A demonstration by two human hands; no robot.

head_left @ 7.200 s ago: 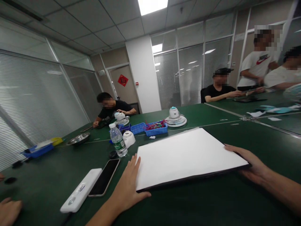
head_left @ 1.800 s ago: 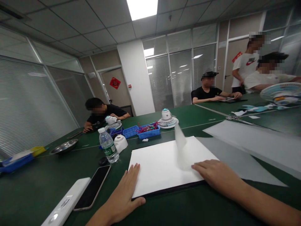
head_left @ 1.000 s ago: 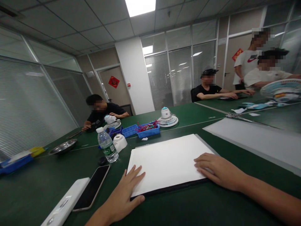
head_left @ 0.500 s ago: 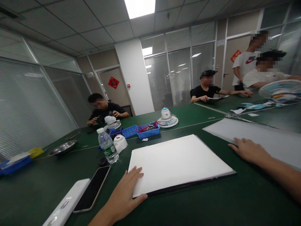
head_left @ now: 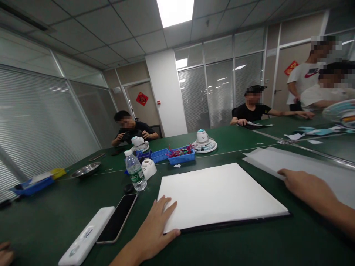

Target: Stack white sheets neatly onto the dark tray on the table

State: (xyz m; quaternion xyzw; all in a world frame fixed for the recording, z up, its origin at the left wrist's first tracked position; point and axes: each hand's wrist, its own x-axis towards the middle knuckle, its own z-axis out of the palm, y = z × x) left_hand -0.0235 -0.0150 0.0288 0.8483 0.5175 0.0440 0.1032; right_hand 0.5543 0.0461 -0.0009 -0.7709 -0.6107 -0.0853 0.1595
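Note:
A pad of white paper with a dark backing lies on the green table in front of me. My left hand rests on its near left corner, fingers spread and thumb along the near edge. To the right, thin whitish sheets of paper lie slightly fanned, two corners showing apart at their left end. My right hand has its fingers drawn together at the left edge of these sheets, closed on the paper. The thumb is hidden beneath that hand.
Left of the pad are a phone, a long white case and a water bottle. Farther back are a blue bin of wires, fan parts and a metal dish. Several people sit or stand around; another hand shows lower left.
The view has turned slightly left. My right hand has gone from fingers spread to fingers drawn together at the sheets' edge, and the sheets now look fanned. My left hand stays on the pad.

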